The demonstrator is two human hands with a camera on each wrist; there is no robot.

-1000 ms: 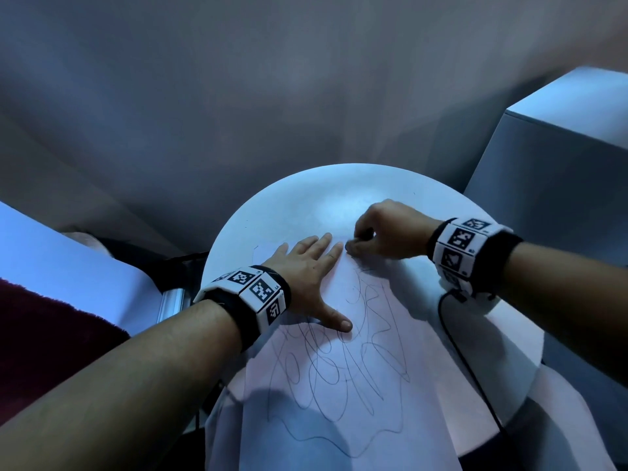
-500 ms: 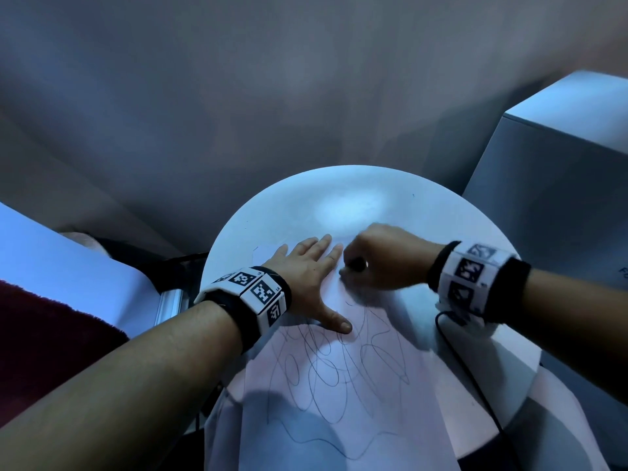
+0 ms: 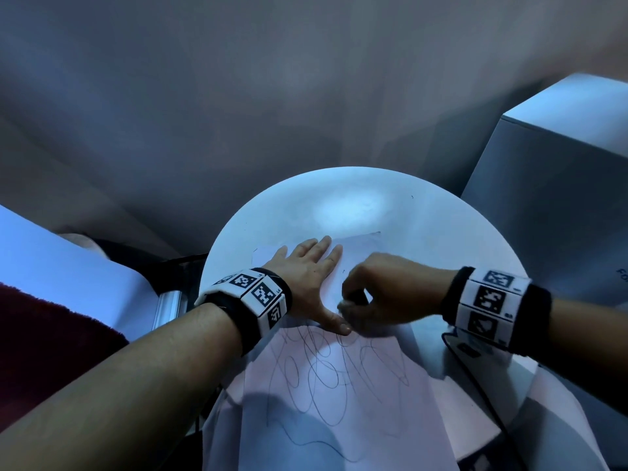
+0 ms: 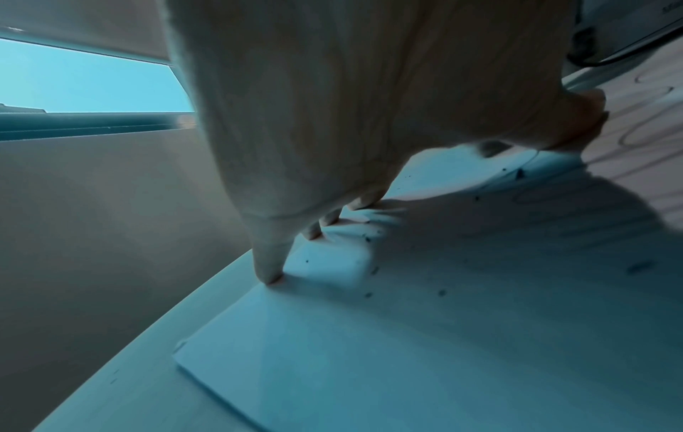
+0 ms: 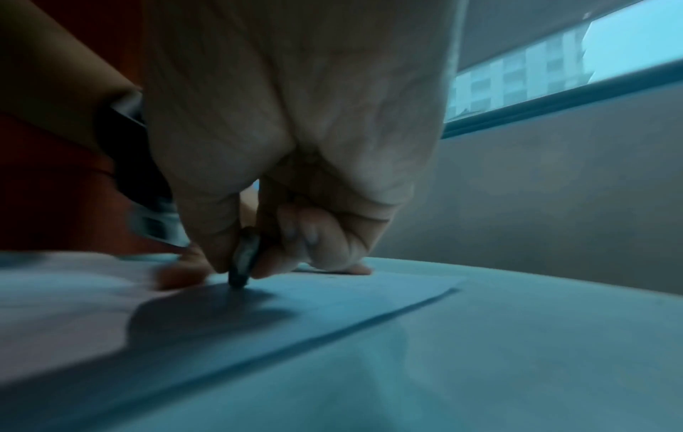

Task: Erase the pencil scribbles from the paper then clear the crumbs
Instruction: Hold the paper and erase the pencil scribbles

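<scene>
A white sheet of paper [image 3: 339,413] with looping pencil scribbles [image 3: 326,372] lies on a round white table [image 3: 424,226] and hangs over its near edge. My left hand [image 3: 312,277] lies flat on the paper's far part, fingers spread, thumb towards the scribbles. My right hand [image 3: 353,307] pinches a small dark eraser [image 5: 244,263] between thumb and fingers, and its tip touches the paper next to my left thumb. Dark crumbs [image 4: 369,292] dot the paper [image 4: 406,336] around my left fingers [image 4: 270,263].
A grey box [image 3: 557,185] stands to the right of the table. A black cable [image 3: 475,389] runs from my right wrist across the table's right side. A dark red fabric [image 3: 40,348] lies at the left. Behind the table is a plain wall.
My right hand has moved with the eraser towards me along the paper, from near my left fingertips to beside my left thumb. The left hand has stayed flat in place.
</scene>
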